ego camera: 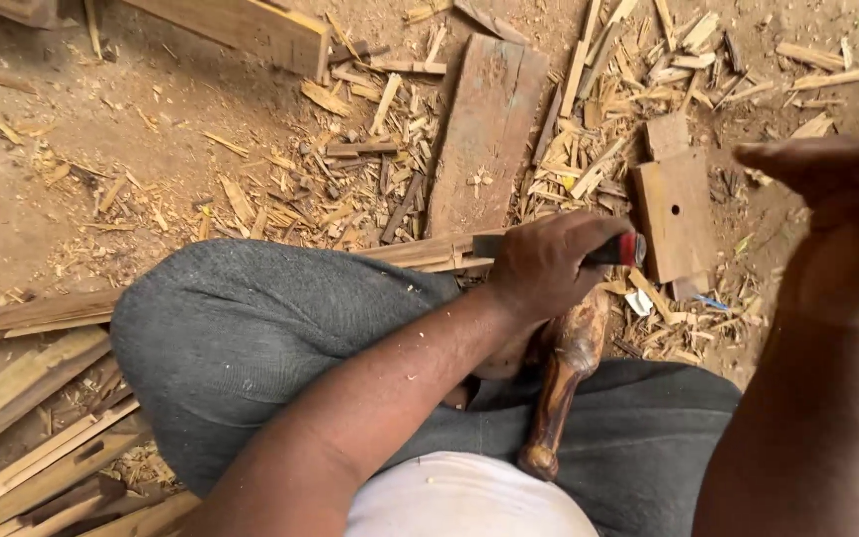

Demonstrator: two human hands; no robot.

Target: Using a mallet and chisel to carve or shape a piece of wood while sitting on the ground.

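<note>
My left hand [547,267] is closed around a chisel [624,250] with a dark handle and a red band; its dark blade end sticks out to the left of my fist. Just below that hand, a brown wooden mallet [561,383] lies across my lap on the grey trousers [241,338]. My right hand [822,169] is raised near the right edge, close to the camera and blurred. Its fingers are stretched flat and I see nothing in it. It hovers to the right of a small square board with a hole [676,214].
I sit on a dirt floor strewn with wood chips and splinters. A weathered plank [487,129] lies ahead, and a long thin strip [32,313] runs under my knee. Stacked wooden slats [37,457] lie at lower left, and a thicker beam [251,28] at the top.
</note>
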